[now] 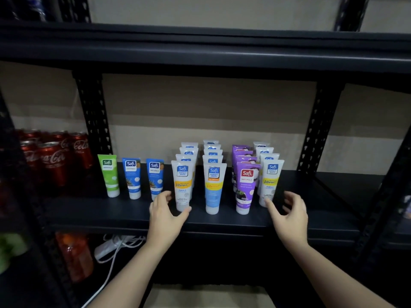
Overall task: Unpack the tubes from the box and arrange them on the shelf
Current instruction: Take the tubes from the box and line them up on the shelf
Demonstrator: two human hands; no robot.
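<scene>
Several Safi tubes stand cap-down on the black shelf (124, 213). A green tube (109, 175) and two blue tubes (133, 177) stand singly at the left. To their right run rows of white tubes, led by a white and yellow tube (182, 185), a white and blue tube (214, 188), a purple tube (245, 188) and another white tube (270, 182). My left hand (165, 213) cups the base of the white and yellow tube, thumb touching its cap. My right hand (291, 213) hovers with spread fingers beside the rightmost white tube, holding nothing. No box is in view.
Red Coca-Cola cans (52, 160) crowd the shelf's left end behind a black upright (95, 116). Below the shelf lie a white power strip with cable (111, 248) and an orange bottle (74, 255). Another black shelf board (200, 50) runs close overhead.
</scene>
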